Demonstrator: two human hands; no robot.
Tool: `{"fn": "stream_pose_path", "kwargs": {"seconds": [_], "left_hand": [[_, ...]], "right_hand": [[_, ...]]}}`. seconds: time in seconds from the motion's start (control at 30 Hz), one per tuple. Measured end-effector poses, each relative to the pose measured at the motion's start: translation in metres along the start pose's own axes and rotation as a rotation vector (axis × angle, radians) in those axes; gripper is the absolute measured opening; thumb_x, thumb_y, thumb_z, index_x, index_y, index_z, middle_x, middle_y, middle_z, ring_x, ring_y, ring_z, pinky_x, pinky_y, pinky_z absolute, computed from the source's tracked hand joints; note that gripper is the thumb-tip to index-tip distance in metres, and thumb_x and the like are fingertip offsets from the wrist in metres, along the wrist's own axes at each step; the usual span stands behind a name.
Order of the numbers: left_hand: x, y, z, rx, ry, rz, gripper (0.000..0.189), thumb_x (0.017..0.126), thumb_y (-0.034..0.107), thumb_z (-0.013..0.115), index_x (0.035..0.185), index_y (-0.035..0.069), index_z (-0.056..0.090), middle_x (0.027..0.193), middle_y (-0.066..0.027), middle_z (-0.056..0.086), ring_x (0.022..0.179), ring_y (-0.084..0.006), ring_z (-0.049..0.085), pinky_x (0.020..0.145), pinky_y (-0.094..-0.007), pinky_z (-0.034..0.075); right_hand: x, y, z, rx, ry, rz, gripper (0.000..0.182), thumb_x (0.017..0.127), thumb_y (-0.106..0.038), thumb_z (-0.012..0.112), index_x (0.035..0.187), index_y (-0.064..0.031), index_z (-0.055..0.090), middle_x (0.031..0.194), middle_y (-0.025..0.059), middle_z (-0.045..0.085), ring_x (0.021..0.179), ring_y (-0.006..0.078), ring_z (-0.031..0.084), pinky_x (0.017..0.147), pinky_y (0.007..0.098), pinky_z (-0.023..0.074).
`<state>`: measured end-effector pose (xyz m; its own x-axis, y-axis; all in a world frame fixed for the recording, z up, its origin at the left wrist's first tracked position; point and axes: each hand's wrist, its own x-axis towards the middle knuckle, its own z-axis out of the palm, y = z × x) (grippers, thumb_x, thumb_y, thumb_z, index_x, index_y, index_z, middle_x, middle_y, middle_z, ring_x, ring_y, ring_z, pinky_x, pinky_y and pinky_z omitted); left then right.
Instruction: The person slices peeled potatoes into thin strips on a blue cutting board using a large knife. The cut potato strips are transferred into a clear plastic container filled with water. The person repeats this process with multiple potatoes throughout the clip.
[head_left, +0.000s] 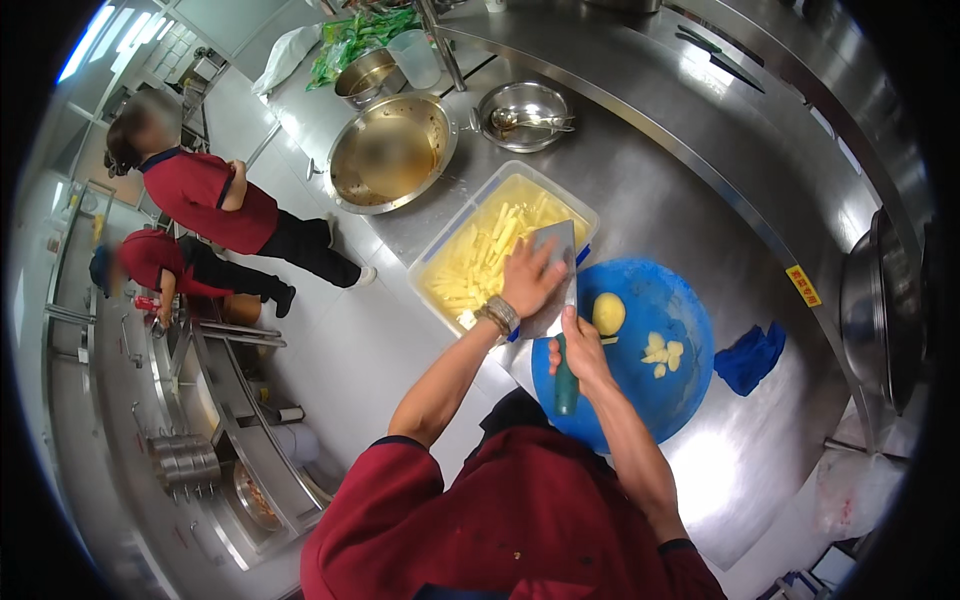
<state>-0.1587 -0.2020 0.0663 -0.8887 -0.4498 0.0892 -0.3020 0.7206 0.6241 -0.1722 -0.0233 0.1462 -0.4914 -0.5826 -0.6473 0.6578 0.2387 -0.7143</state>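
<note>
My right hand (583, 354) grips the green handle of a cleaver (562, 244), its broad blade standing tilted at the right side of a clear plastic tub (448, 253). Spread-fingered and slightly blurred, my left hand (531, 283) is over the tub against or just beside the blade's face; contact cannot be told. Pale yellow potato sticks (476, 259) lie in the tub. A round blue cutting board (637, 401) sits in front of me, partly beneath the cleaver handle. On it are a peeled potato (609, 313), several small potato chunks (664, 351) and a stray stick by my right hand.
A crumpled blue cloth (750, 360) lies right of the board on the steel table (720, 480). Beyond the tub stand a large metal basin (345, 176) and a steel bowl (544, 97) with a ladle. A knife (735, 71) rests on the shelf. Two people stand at left.
</note>
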Motion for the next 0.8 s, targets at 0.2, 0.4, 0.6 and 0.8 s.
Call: {"fn": "stream_pose_path", "kwargs": {"seconds": [0.2,0.4,0.6,0.8], "left_hand": [[0.027,-0.061,0.014,0.308,0.139,0.102,0.049,0.098,0.027,0.058,0.141,0.003,0.055,0.148,-0.0281,0.047,0.136,-0.0510,0.041,0.119,-0.0561,0.028],[-0.001,0.028,0.015,-0.046,-0.006,0.418,0.050,0.081,0.006,0.068,0.130,0.002,0.059,0.127,-0.0220,0.060,0.120,-0.0417,0.057,0.102,-0.0474,0.050],[-0.037,0.066,0.106,0.160,-0.345,0.313,0.057,0.087,0.019,0.072,0.140,0.006,0.054,0.153,-0.0338,0.032,0.136,-0.0518,0.036,0.110,-0.0542,0.038],[-0.102,0.078,0.108,0.289,-0.068,0.484,0.044,0.088,0.010,0.062,0.129,-0.005,0.058,0.135,-0.0274,0.048,0.112,-0.0376,0.053,0.094,-0.0429,0.049]], "right_hand": [[-0.040,0.003,-0.030,0.066,0.028,0.015,0.044,0.109,-0.047,0.043,0.102,-0.0043,0.051,0.067,0.0068,0.054,0.048,0.0144,0.051,0.044,0.0322,0.0459],[-0.108,0.076,-0.119,-0.177,0.322,-0.211,0.035,0.111,-0.029,0.042,0.090,-0.0023,0.050,0.060,0.0066,0.052,0.044,0.0146,0.051,0.042,0.0314,0.0444],[-0.164,0.127,-0.164,-0.388,0.394,-0.161,0.043,0.111,-0.034,0.038,0.083,-0.0035,0.050,0.055,0.0049,0.051,0.040,0.0143,0.050,0.038,0.0304,0.0427],[-0.174,0.167,-0.181,-0.463,0.384,-0.125,0.043,0.110,-0.033,0.042,0.081,-0.0030,0.052,0.056,0.0048,0.053,0.041,0.0139,0.052,0.039,0.0300,0.0428]]}}
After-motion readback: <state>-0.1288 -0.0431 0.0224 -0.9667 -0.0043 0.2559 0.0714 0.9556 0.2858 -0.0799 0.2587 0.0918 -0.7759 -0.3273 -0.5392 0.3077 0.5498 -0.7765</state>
